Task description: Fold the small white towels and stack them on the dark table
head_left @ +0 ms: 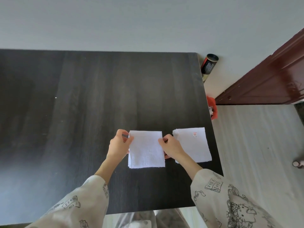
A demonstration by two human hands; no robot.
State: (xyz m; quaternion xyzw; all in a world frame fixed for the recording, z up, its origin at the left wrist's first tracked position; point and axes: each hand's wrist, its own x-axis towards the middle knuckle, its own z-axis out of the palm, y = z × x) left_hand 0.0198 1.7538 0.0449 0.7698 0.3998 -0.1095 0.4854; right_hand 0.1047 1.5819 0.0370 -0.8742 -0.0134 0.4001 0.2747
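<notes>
The dark desk (82,104) fills the left and middle of the frame, and all the action sits low and right of centre. Off its right edge there's pale floor, a reddish wooden door frame (263,76) at upper right and a black tube (209,65) leaning by the wall. On the desk, toward the lower right, lies a folded white towel (192,145) with a small red tag, flat and alone, just beside the working piece but apart from it. That working piece, the second white towel (146,149), sits just below centre, already a neat square, its near edge showing layers. The left hand (119,145) pinches the towel's upper-left edge, fingers (122,133) curled onto the cloth; the right hand (171,145) grips the opposite edge the same way, thumb on top. My read: this one is either about to be lifted onto its neighbour or folded once more. To do it well, keep both pinches level so the layers don't slide, lift without dragging across the desk, and line the corners up over the tagged towel before letting go. The risk is the loose lower layers fanning open, so a light press afterwards would settle the stack.
</notes>
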